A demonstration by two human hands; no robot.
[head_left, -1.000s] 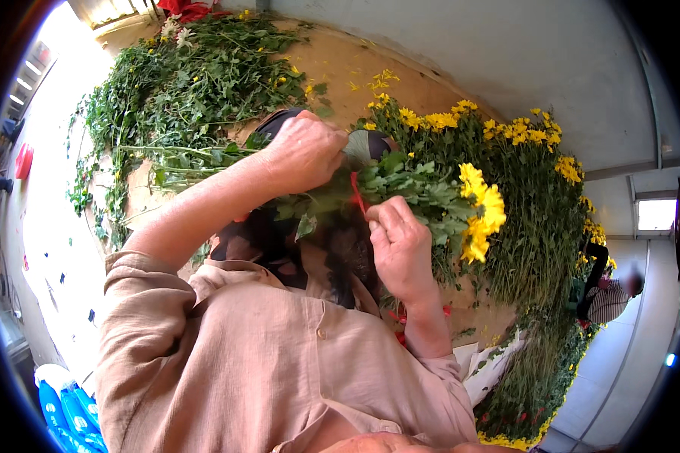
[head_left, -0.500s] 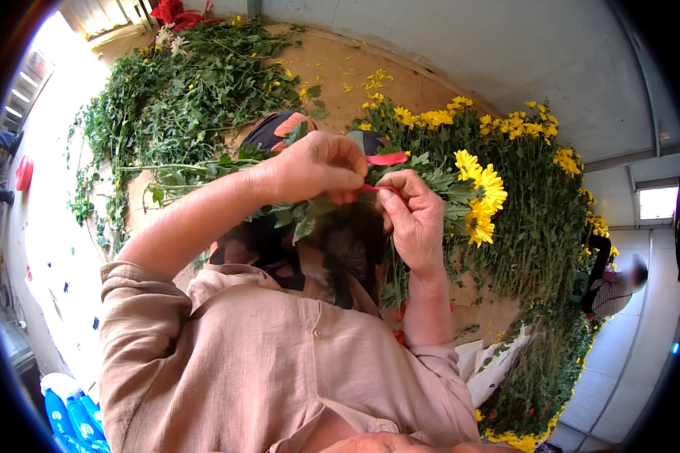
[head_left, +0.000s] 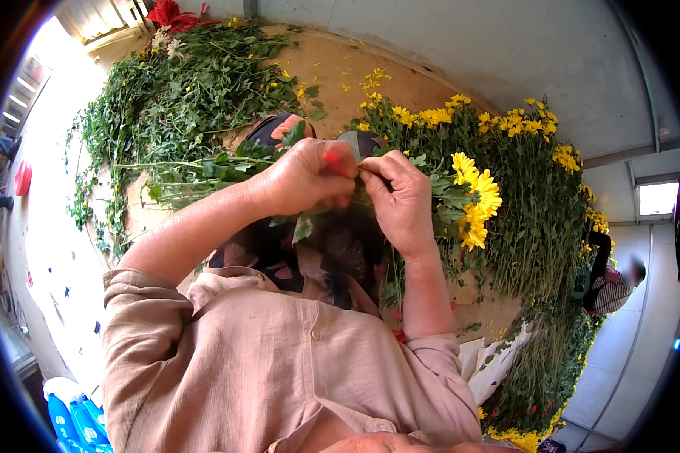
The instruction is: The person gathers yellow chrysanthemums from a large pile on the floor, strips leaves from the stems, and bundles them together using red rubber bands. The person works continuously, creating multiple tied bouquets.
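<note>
A bunch of yellow chrysanthemums (head_left: 474, 195) lies crosswise over my lap, blooms to the right and leafy stems to the left. My left hand (head_left: 317, 175) is closed, its fingertips blurred by motion, with a red strip (head_left: 340, 161) showing at them. Close against it, my right hand (head_left: 402, 200) pinches at the stems, thumb and forefinger together. Little of the strip shows between the hands. The part of the bunch beneath them is mostly hidden.
A heap of cut green stems and leaves (head_left: 189, 98) lies ahead to the left. Many yellow chrysanthemum bunches (head_left: 514, 204) line the right side. Another person (head_left: 612, 285) is at the far right. Blue-wrapped bottles (head_left: 75, 419) stand at the lower left.
The hands have drawn closer together, the right one shifting left and up. Less of the red strip shows, and it has moved from between the hands onto the left fingers.
</note>
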